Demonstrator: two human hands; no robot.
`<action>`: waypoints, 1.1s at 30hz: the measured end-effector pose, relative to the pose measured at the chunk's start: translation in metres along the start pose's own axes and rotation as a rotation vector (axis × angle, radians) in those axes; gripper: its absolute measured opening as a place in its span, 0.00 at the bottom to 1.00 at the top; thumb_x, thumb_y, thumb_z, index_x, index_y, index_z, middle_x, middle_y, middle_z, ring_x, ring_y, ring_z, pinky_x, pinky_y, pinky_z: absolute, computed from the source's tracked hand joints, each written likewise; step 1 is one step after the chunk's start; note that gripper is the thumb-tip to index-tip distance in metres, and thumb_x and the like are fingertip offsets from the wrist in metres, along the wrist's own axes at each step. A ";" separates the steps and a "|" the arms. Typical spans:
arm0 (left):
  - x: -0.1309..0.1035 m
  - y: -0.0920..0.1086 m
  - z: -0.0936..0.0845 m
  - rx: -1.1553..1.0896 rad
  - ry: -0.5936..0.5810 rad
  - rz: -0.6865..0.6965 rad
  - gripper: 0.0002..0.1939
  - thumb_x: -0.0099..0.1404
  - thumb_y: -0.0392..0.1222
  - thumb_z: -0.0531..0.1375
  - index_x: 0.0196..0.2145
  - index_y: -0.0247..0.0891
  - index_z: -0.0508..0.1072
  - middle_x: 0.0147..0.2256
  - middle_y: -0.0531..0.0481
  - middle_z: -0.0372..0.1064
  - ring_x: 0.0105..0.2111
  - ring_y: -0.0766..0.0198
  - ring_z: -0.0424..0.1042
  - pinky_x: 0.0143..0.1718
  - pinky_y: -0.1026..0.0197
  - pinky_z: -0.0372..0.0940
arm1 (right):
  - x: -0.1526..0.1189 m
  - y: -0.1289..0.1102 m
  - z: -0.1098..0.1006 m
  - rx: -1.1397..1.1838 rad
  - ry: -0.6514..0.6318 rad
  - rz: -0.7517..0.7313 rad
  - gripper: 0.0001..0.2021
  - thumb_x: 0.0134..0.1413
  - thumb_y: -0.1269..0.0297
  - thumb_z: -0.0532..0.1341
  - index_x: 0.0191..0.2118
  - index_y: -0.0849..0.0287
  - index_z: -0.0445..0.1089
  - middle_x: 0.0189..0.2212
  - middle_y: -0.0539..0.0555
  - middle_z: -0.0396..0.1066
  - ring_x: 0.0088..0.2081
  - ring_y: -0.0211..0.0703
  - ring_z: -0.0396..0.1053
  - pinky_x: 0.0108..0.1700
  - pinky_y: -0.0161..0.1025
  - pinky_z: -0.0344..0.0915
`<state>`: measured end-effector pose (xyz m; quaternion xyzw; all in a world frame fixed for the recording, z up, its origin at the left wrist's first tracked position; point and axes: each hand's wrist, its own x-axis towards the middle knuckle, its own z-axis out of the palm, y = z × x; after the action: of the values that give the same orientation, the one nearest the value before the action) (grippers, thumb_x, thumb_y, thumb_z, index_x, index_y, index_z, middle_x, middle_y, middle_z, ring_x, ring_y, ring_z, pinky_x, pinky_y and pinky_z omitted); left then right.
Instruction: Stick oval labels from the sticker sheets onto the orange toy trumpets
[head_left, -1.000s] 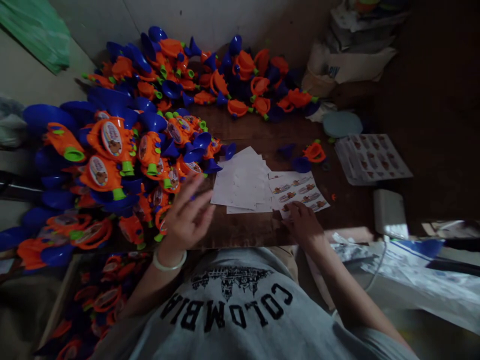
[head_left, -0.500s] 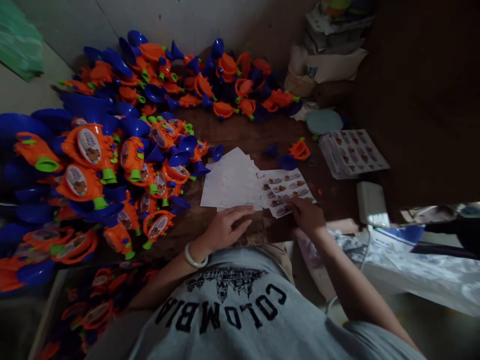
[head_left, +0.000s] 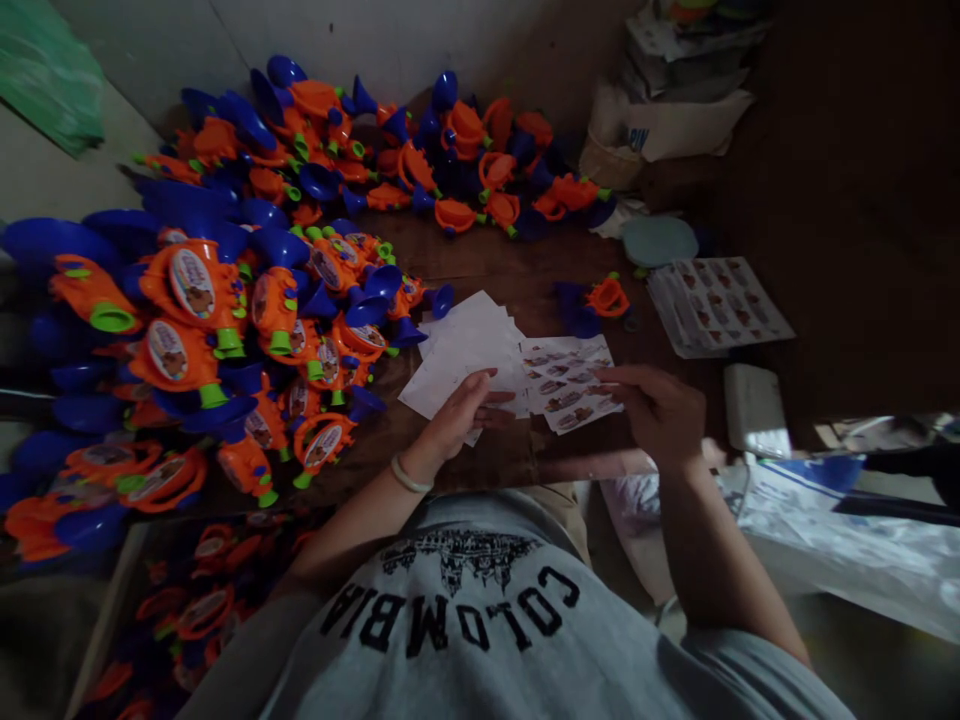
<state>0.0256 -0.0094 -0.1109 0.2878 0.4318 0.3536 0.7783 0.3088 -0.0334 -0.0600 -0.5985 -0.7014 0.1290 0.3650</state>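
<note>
While the spread left hand (head_left: pixel 459 415) part-hides white sheets (head_left: pixel 480 335), the right hand (head_left: pixel 666 412) has an unclear grip.

Two hands (head_left: pixel 463 412), one bracelet (head_left: pixel 409 475), two groups of printed sheets (head_left: pixel 568 372) right of centre, dozens of toys (head_left: pixel 174 355) at left.

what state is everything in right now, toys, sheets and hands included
left toys: heaped, many with oval labels showing
back toys: heaped, no labels visible
white sheets: loosely overlapping, blank sides up
near stickers: flat, printed side up
right stickers: stacked, printed side up
left grip: open, at the white sheets; contact unclear
right grip: finger extended at near stickers; hold unclear
</note>
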 end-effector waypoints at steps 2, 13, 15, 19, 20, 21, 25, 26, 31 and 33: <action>0.003 0.004 0.000 -0.055 -0.008 -0.015 0.44 0.61 0.73 0.65 0.63 0.39 0.68 0.46 0.39 0.83 0.34 0.54 0.83 0.36 0.54 0.77 | -0.001 -0.012 0.000 0.131 -0.090 -0.132 0.17 0.70 0.52 0.58 0.39 0.53 0.82 0.39 0.56 0.85 0.43 0.49 0.83 0.50 0.47 0.78; -0.048 0.029 -0.034 0.150 0.521 0.838 0.19 0.60 0.49 0.75 0.49 0.48 0.82 0.49 0.51 0.82 0.50 0.61 0.80 0.59 0.57 0.72 | -0.028 -0.038 0.092 0.176 -0.106 -0.194 0.23 0.73 0.50 0.53 0.64 0.55 0.68 0.63 0.67 0.70 0.59 0.54 0.75 0.54 0.53 0.77; -0.059 0.040 -0.043 0.130 0.599 0.970 0.20 0.61 0.49 0.74 0.51 0.51 0.81 0.52 0.52 0.80 0.53 0.59 0.79 0.61 0.54 0.72 | -0.030 -0.045 0.109 0.027 -0.395 -0.390 0.20 0.70 0.50 0.58 0.59 0.54 0.74 0.60 0.63 0.76 0.67 0.59 0.68 0.65 0.59 0.70; -0.073 0.053 -0.055 0.182 0.641 1.070 0.20 0.64 0.53 0.72 0.52 0.53 0.79 0.58 0.50 0.77 0.60 0.54 0.76 0.63 0.48 0.72 | -0.031 -0.062 0.135 -0.172 -0.649 -0.463 0.36 0.62 0.42 0.65 0.69 0.56 0.67 0.70 0.65 0.66 0.74 0.69 0.56 0.73 0.70 0.55; -0.074 0.053 -0.056 0.200 0.651 1.071 0.19 0.64 0.53 0.71 0.52 0.53 0.79 0.58 0.50 0.77 0.61 0.53 0.75 0.64 0.48 0.72 | -0.030 -0.065 0.139 -0.201 -0.676 -0.440 0.39 0.60 0.41 0.66 0.71 0.57 0.65 0.72 0.66 0.63 0.75 0.71 0.54 0.73 0.72 0.54; -0.076 0.053 -0.057 0.208 0.661 1.066 0.19 0.64 0.53 0.71 0.52 0.52 0.79 0.58 0.49 0.78 0.61 0.53 0.75 0.63 0.48 0.72 | -0.028 -0.067 0.142 -0.223 -0.699 -0.414 0.40 0.60 0.41 0.66 0.72 0.57 0.64 0.73 0.67 0.61 0.76 0.73 0.52 0.73 0.74 0.53; -0.078 0.045 -0.057 0.182 0.699 1.019 0.19 0.64 0.54 0.71 0.51 0.51 0.79 0.56 0.49 0.78 0.59 0.53 0.76 0.61 0.49 0.74 | -0.021 -0.068 0.147 -0.261 -0.747 -0.356 0.30 0.67 0.50 0.63 0.69 0.59 0.68 0.72 0.65 0.63 0.76 0.73 0.52 0.74 0.73 0.52; -0.079 0.043 -0.057 0.177 0.706 1.008 0.20 0.63 0.55 0.72 0.51 0.50 0.79 0.56 0.49 0.78 0.59 0.53 0.76 0.60 0.49 0.74 | -0.019 -0.068 0.148 -0.267 -0.754 -0.357 0.28 0.68 0.52 0.62 0.68 0.59 0.69 0.71 0.65 0.65 0.76 0.72 0.53 0.74 0.73 0.53; -0.085 0.040 -0.058 0.077 0.685 1.024 0.18 0.60 0.52 0.75 0.46 0.50 0.81 0.53 0.51 0.80 0.58 0.55 0.76 0.60 0.53 0.74 | -0.009 -0.067 0.149 -0.323 -0.765 -0.421 0.19 0.68 0.70 0.58 0.62 0.59 0.74 0.62 0.65 0.75 0.71 0.64 0.64 0.71 0.68 0.61; -0.088 0.040 -0.059 0.017 0.656 1.034 0.16 0.59 0.48 0.75 0.45 0.52 0.82 0.51 0.54 0.81 0.56 0.60 0.77 0.59 0.57 0.74 | 0.001 -0.064 0.147 -0.327 -0.758 -0.439 0.19 0.69 0.74 0.55 0.58 0.57 0.77 0.60 0.62 0.77 0.69 0.60 0.67 0.71 0.67 0.60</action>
<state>-0.0713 -0.0476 -0.0667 0.3423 0.4562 0.7521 0.3301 0.1635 -0.0111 -0.1233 -0.3962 -0.9065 0.1458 0.0027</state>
